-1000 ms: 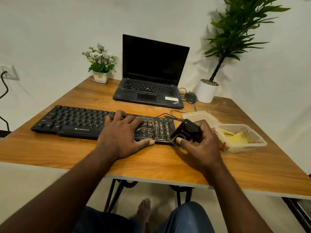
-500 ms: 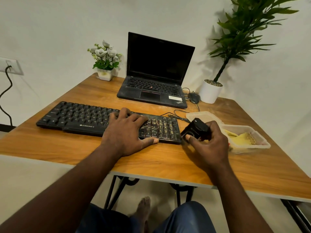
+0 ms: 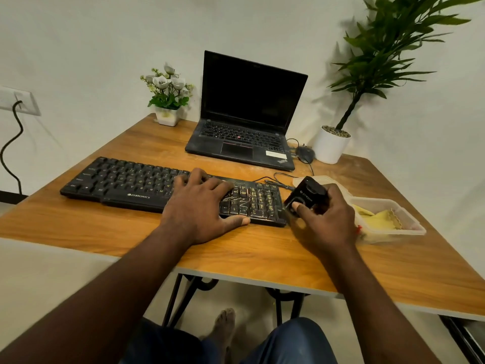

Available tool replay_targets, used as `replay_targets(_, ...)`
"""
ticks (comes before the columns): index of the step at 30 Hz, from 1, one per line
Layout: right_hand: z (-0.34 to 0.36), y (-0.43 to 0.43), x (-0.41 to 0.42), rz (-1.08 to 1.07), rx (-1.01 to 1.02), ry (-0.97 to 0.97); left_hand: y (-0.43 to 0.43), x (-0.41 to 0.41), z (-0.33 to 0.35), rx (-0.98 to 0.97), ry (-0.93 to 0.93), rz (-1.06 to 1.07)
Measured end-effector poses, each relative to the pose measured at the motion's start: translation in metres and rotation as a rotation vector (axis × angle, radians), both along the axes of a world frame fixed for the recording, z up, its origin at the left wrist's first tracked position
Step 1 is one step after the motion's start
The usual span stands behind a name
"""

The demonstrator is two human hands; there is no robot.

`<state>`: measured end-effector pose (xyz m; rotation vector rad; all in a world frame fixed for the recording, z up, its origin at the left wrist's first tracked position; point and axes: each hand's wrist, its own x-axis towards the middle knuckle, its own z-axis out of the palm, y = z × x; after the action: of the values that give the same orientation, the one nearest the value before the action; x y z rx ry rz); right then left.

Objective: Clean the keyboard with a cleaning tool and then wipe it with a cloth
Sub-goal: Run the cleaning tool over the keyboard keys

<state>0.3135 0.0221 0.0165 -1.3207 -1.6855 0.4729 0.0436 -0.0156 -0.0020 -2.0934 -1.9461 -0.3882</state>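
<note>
A black keyboard [image 3: 126, 182] lies across the wooden table [image 3: 236, 261], with pale dust and streaks on its right-hand keys. My left hand [image 3: 202, 208] rests flat on the keyboard's middle, fingers spread, thumb along the front edge. My right hand [image 3: 325, 219] grips a small black cleaning tool [image 3: 305, 194] just off the keyboard's right end, thumb pressed on its front face. A yellow cloth [image 3: 378, 219] lies in a clear plastic container [image 3: 409, 227] to the right of that hand.
An open black laptop [image 3: 246, 122] stands behind the keyboard, with a mouse [image 3: 305, 153] and cable beside it. A small flower pot [image 3: 168, 101] sits at the back left, a tall plant in a white pot [image 3: 331, 145] at the back right. The container's lid [image 3: 338, 183] lies behind my right hand.
The view has shifted a little. My right hand with the tool stays beside the keyboard's right end; my left hand stays flat on the keys.
</note>
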Motion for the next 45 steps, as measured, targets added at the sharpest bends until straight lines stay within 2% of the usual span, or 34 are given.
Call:
replay_targets(4,0.013,0.027,-0.005,0.229,-0.104,0.013,0.000,-0.001,0.001,-0.009,-0.001,0.002)
replay_targets(8,0.020,0.068,-0.017,0.112,0.008,-0.154,-0.001,-0.001,0.001,-0.001,-0.013,0.003)
replay_targets(10,0.025,0.084,-0.018,0.141,0.008,-0.100,0.000,0.000,0.001,0.002,-0.017,0.003)
replay_targets(12,0.027,0.091,-0.020,0.275,-0.063,0.002,0.000,0.000,0.001,0.001,-0.021,0.006)
replay_targets(14,0.021,0.094,-0.024,0.349,-0.062,-0.032,0.001,-0.001,0.001,0.002,-0.024,0.010)
replay_targets(18,0.006,0.098,-0.028,0.247,-0.011,0.025,0.002,0.000,0.000,0.008,-0.039,0.010)
replay_targets(20,0.003,0.098,-0.028,0.322,-0.021,0.057,0.003,0.000,0.000,0.004,-0.037,0.013)
replay_targets(22,0.003,0.095,-0.030,0.385,-0.025,0.017,0.003,-0.001,0.000,0.003,-0.037,0.014)
replay_targets(26,0.006,0.096,-0.032,0.294,0.041,-0.034,0.003,0.000,-0.001,-0.002,-0.040,0.013)
replay_targets(30,0.006,0.086,-0.036,0.499,-0.066,0.041,0.003,0.000,0.000,0.005,-0.035,0.017)
replay_targets(35,0.010,0.092,-0.041,0.256,0.074,-0.073,0.002,0.001,0.000,0.006,-0.038,0.017)
replay_targets(39,0.007,0.079,-0.041,0.558,-0.102,0.036,0.003,0.000,0.000,0.001,-0.052,0.021)
replay_targets(40,0.006,0.077,-0.044,0.554,-0.096,0.025,0.004,0.000,0.000,0.001,-0.056,0.023)
replay_targets(43,0.010,0.087,-0.049,0.283,0.044,-0.081,0.004,0.000,-0.001,0.000,-0.076,0.023)
replay_targets(45,0.011,0.089,-0.046,0.258,0.063,-0.076,0.004,0.001,-0.002,0.004,-0.091,0.022)
